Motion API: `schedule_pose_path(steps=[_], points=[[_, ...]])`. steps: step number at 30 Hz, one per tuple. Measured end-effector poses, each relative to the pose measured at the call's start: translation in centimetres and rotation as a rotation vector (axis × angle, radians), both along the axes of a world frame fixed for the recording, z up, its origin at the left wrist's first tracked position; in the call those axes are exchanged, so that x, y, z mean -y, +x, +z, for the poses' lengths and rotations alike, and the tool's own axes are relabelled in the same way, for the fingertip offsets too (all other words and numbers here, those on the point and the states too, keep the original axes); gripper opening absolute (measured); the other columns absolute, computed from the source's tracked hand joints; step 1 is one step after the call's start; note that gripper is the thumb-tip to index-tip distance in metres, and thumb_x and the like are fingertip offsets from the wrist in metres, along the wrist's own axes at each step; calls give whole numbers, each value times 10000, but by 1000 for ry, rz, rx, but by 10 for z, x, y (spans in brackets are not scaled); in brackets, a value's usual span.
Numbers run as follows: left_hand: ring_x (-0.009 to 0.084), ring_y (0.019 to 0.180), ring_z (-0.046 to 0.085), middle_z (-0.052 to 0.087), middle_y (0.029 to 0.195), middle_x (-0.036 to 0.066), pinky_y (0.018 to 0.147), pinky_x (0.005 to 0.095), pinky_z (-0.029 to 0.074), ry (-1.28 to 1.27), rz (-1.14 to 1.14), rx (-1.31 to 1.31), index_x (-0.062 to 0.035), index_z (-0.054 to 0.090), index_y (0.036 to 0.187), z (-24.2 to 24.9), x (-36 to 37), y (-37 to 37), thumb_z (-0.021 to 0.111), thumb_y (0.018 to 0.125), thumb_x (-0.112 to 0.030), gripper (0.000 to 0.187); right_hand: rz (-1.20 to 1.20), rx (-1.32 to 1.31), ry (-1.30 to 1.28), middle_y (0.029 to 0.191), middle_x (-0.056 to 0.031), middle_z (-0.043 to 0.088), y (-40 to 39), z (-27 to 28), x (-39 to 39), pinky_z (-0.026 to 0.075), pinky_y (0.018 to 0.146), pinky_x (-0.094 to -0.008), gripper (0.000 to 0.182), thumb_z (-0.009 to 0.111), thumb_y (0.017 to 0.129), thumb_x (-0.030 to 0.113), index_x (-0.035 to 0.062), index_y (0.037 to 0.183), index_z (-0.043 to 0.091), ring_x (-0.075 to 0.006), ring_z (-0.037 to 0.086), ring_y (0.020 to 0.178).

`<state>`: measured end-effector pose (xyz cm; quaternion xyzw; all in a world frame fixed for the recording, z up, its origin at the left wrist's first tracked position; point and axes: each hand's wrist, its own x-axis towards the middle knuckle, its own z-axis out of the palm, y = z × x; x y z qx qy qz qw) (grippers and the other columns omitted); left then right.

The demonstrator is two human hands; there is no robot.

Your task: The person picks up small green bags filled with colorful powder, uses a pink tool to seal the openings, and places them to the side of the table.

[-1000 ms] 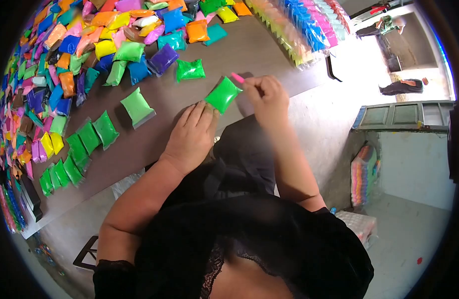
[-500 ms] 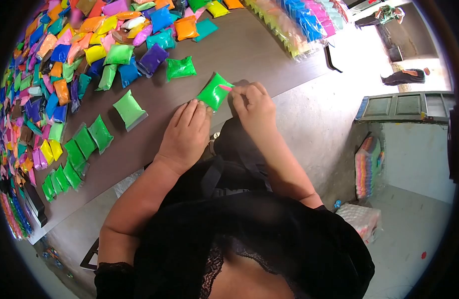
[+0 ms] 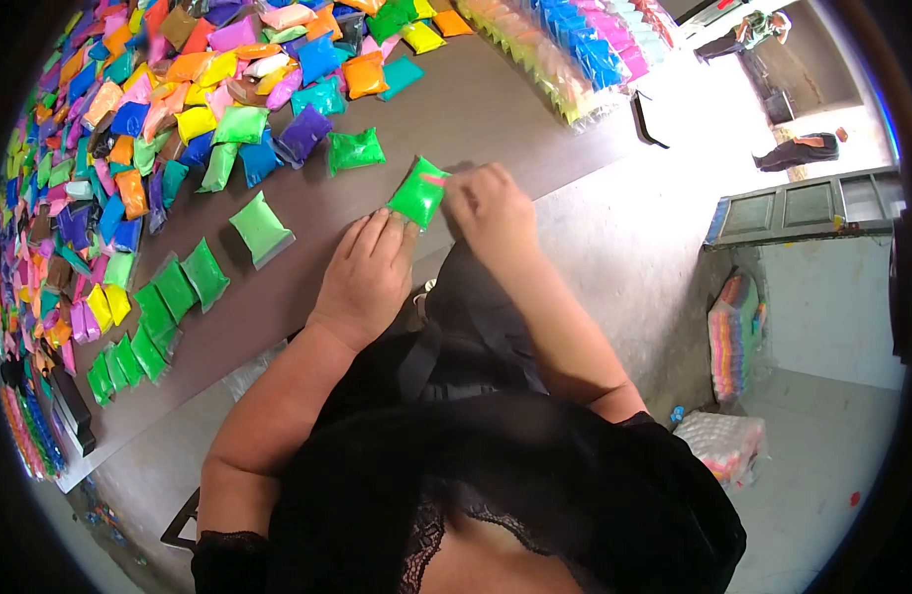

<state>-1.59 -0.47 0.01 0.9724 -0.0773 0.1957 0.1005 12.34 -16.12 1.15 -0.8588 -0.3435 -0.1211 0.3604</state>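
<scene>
A bright green packet (image 3: 416, 196) lies near the table's front edge. My left hand (image 3: 365, 267) rests flat with its fingertips on the packet's lower left edge. My right hand (image 3: 491, 210) is closed in a pinch at the packet's right side, on a small pink item (image 3: 433, 180) whose tip lies over the green surface. Another green packet (image 3: 355, 150) lies just beyond, and a light green packet (image 3: 261, 230) is to the left. Several green packets (image 3: 157, 315) form overlapping rows further left.
A large heap of coloured packets (image 3: 189, 94) covers the far left of the brown table (image 3: 307, 213). Rows of bagged packets (image 3: 575, 54) stand at the back. Two people (image 3: 808, 150) are beyond, at the upper right. Wrapped bundles (image 3: 735, 337) lie on the floor at right.
The view has shifted slightly. My right hand and the pink item's visible tip have moved a little left with the green packet; my left hand still touches it.
</scene>
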Motion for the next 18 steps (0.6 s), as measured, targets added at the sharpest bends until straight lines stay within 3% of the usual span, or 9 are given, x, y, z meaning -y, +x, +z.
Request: schedule_pose_path(steps=[3,7,8,9,10,11,12,14,18], points=[[303,1266,519,603,1268,148,1106,421,407,-7,-13,15,-3,630,1250,-2,-1,-1,725,764,-133,513,-133,52,-100,878,-110,660,17,9,7,543,706,-422,93,688,892,175,91,930,700,-309,666,782],[307,1243,544,606,1265,148,1094,427,421,-34,-19,24,-6,634,1233,0,-2,-1,731,760,-137,501,271,-799,635,803,-47,605,-3,70,43,430,573,-296,172,601,994,150,32,882,657,-139,530,628],[307,1238,551,608,1262,146,1093,429,423,-17,-23,26,-10,638,1225,0,-2,-2,735,756,-137,495,510,-791,963,737,-51,585,-22,93,45,402,539,-271,214,574,1006,123,22,825,625,-145,509,583],[307,1238,551,608,1262,146,1093,429,423,-18,-18,18,-10,638,1225,-1,-2,-4,735,756,-137,495,666,-750,1064,666,-66,540,-41,121,51,418,510,-287,194,568,1003,105,21,831,596,-163,484,525],[302,1250,543,602,1271,139,1097,427,421,-16,-11,34,-18,630,1235,-2,-2,-4,739,757,-143,505,1244,-731,1127,650,-83,511,-39,131,55,422,465,-295,174,568,989,93,18,833,578,-185,498,498],[296,1262,535,595,1279,131,1100,425,419,-14,-8,55,-27,622,1245,-3,-1,-3,744,759,-148,516,1597,-767,1067,668,-123,557,-43,152,52,420,411,-343,196,559,980,87,42,791,581,-216,553,488],[296,1262,535,595,1279,131,1100,425,419,-16,-16,47,-27,622,1245,-2,-1,-2,744,759,-148,516,1586,-769,1074,668,-123,557,-55,170,47,420,411,-343,196,559,980,87,42,791,581,-216,553,488],[284,1280,519,575,1303,113,1103,419,419,-8,8,0,-47,595,1278,1,0,-4,754,763,-149,549,1701,-786,1216,1020,-214,673,-85,189,41,342,424,-304,114,583,919,36,-35,840,622,-292,611,571],[276,1294,507,560,1319,101,1104,414,420,-14,15,26,-60,573,1303,-4,1,-5,759,769,-144,572,1711,-911,1177,930,-190,679,-97,188,51,323,389,-290,132,591,920,57,-56,896,656,-235,547,508]])
